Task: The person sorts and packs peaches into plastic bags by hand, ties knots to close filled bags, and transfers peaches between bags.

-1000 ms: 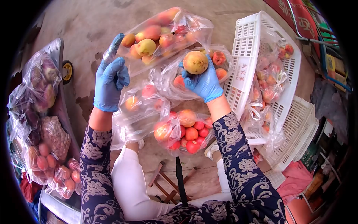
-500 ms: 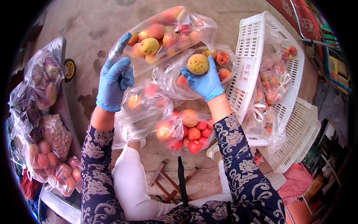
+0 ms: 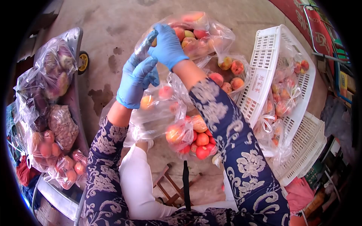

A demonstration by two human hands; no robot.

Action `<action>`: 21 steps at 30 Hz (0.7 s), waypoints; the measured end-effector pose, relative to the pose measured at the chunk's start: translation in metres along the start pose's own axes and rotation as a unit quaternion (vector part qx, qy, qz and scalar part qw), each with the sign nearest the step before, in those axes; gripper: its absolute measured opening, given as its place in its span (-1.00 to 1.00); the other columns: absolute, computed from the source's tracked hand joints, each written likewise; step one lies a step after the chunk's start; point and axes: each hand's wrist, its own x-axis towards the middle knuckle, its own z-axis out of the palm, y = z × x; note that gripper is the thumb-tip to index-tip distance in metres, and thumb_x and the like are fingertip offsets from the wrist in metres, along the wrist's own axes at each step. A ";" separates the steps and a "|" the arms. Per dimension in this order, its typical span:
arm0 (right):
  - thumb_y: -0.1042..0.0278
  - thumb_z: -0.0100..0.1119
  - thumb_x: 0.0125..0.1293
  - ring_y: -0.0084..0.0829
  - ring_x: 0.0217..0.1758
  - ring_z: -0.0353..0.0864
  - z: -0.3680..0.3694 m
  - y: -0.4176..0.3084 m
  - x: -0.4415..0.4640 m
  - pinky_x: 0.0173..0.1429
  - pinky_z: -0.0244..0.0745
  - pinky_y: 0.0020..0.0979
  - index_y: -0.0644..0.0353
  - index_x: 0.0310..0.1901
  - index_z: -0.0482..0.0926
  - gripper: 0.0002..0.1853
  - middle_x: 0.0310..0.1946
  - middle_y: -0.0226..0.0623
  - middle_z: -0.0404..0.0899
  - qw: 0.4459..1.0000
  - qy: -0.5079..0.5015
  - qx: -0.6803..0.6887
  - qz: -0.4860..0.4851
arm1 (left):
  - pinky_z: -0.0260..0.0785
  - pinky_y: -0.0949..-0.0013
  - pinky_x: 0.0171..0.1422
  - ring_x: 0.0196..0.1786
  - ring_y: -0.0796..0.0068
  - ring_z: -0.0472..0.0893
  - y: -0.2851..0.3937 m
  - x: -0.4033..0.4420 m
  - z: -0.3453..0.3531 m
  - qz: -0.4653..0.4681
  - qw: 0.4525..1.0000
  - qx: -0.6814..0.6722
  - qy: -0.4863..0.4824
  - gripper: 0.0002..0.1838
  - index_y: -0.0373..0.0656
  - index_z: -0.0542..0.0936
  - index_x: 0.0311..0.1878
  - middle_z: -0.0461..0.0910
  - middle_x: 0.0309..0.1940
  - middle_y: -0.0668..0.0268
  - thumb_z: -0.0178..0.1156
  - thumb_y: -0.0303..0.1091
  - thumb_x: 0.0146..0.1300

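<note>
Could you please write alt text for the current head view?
A person's blue-gloved right hand is beside the gloved left hand, at one end of a clear bag of fruit. More bagged fruit lies on the floor, left of a white crate.

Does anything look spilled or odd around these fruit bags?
Yes: a dark, ragged patch on the floor, left of the gloved left hand. It stands out against the paler surface around it, like a stain or spill; I can't tell which.
</note>
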 end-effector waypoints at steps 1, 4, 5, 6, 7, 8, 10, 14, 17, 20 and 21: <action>0.22 0.36 -0.10 -0.01 -0.14 0.53 0.003 0.008 0.004 -0.02 0.45 -0.18 0.21 -0.06 0.47 -0.48 -0.20 0.01 0.53 1.000 -0.007 -0.001 -0.008 | 0.23 0.70 -0.54 -0.59 0.77 0.39 -0.002 0.002 -0.004 -0.006 1.000 -0.013 -0.007 -0.44 -0.10 0.31 0.34 0.41 -0.45 0.51 0.13 -0.33 0.25; 0.23 0.28 0.01 -0.05 -0.20 0.56 -0.011 0.025 -0.001 -0.06 0.46 -0.20 0.22 -0.24 0.57 -0.69 -0.32 -0.06 0.58 0.998 0.004 0.044 -0.035 | 0.22 0.68 -0.53 -0.61 0.79 0.35 -0.001 0.001 -0.011 -0.017 0.999 -0.003 -0.027 -0.45 -0.12 0.32 0.32 0.40 -0.52 0.53 0.13 -0.33 0.25; 0.24 0.25 0.05 -0.06 -0.21 0.56 -0.029 0.026 -0.011 -0.07 0.46 -0.20 0.21 -0.25 0.58 -0.73 -0.32 -0.08 0.59 0.997 0.013 0.075 0.006 | 0.22 0.68 -0.52 -0.61 0.79 0.34 0.000 0.001 -0.011 -0.016 0.999 -0.008 -0.042 -0.45 -0.14 0.32 0.32 0.40 -0.53 0.53 0.12 -0.33 0.25; 0.25 0.21 0.10 -0.07 -0.21 0.57 -0.050 0.027 -0.025 -0.09 0.47 -0.21 0.21 -0.26 0.59 -0.77 -0.31 -0.10 0.60 0.993 0.024 0.103 0.045 | 0.22 0.67 -0.51 -0.61 0.80 0.33 0.000 0.000 -0.009 -0.012 0.999 -0.014 -0.031 -0.45 -0.17 0.31 0.32 0.39 -0.56 0.54 0.11 -0.35 0.25; 0.25 0.17 0.15 -0.11 -0.21 0.58 -0.074 0.030 -0.040 -0.12 0.48 -0.22 0.20 -0.26 0.60 -0.78 -0.31 -0.15 0.61 0.995 0.023 0.077 0.060 | 0.23 0.67 -0.50 -0.60 0.80 0.33 0.001 0.000 -0.011 -0.006 0.999 -0.003 -0.046 -0.45 -0.17 0.31 0.32 0.38 -0.57 0.54 0.09 -0.35 0.25; 0.22 0.18 0.16 -0.13 -0.25 0.59 -0.098 0.029 -0.059 -0.15 0.48 -0.23 0.18 -0.29 0.61 -0.79 -0.33 -0.17 0.62 0.994 0.006 0.041 0.097 | 0.22 0.67 -0.50 -0.61 0.80 0.32 -0.001 0.000 -0.012 -0.013 0.999 -0.015 -0.038 -0.45 -0.17 0.31 0.33 0.38 -0.58 0.54 0.09 -0.35 0.24; 0.20 0.16 0.16 -0.09 -0.27 0.58 -0.125 0.040 -0.113 -0.17 0.48 -0.18 0.15 -0.18 0.58 -0.74 -0.33 -0.15 0.60 0.986 -0.129 0.003 0.109 | 0.00 0.71 -0.60 -0.66 0.80 0.13 0.003 0.000 0.001 -0.019 1.000 0.022 -0.010 -0.39 -0.30 0.13 0.39 0.17 -0.70 0.57 -0.05 -0.37 0.27; 0.27 0.09 0.14 -0.02 -0.27 0.57 -0.145 0.011 -0.213 -0.21 0.45 -0.08 0.15 0.15 0.35 -0.50 -0.29 0.00 0.55 0.888 -0.423 -0.139 0.114 | -0.06 0.71 -0.60 -0.66 0.81 0.10 -0.001 0.002 0.008 -0.009 0.999 0.036 -0.015 -0.37 -0.32 0.09 0.39 0.15 -0.69 0.58 -0.06 -0.38 0.27; 0.38 0.04 0.10 -0.08 -0.35 0.58 -0.135 0.018 -0.265 -0.31 0.46 -0.10 0.26 0.00 0.38 -0.61 -0.36 -0.06 0.57 0.877 -0.430 -0.200 0.073 | -0.08 0.71 -0.56 -0.66 0.81 0.10 -0.003 0.003 0.009 -0.013 1.000 -0.009 -0.017 -0.38 -0.34 0.07 0.39 0.15 -0.67 0.58 -0.05 -0.44 0.28; 0.40 0.03 0.11 -0.15 -0.37 0.57 -0.136 0.032 -0.260 -0.36 0.46 -0.21 0.26 -0.05 0.43 -0.66 -0.40 -0.09 0.54 0.901 -0.358 -0.172 0.175 | -0.05 0.68 -0.53 -0.67 0.81 0.09 -0.009 0.001 0.007 0.001 1.000 -0.015 -0.027 -0.39 -0.34 0.06 0.40 0.13 -0.68 0.60 -0.04 -0.45 0.30; 0.40 0.03 0.11 -0.17 -0.38 0.57 -0.138 0.035 -0.252 -0.37 0.46 -0.24 0.23 -0.08 0.45 -0.70 -0.40 -0.11 0.52 0.919 -0.294 -0.222 0.140 | -0.05 0.68 -0.53 -0.67 0.81 0.09 -0.010 -0.001 0.007 -0.003 1.000 -0.014 -0.026 -0.39 -0.34 0.07 0.39 0.13 -0.68 0.59 -0.04 -0.45 0.31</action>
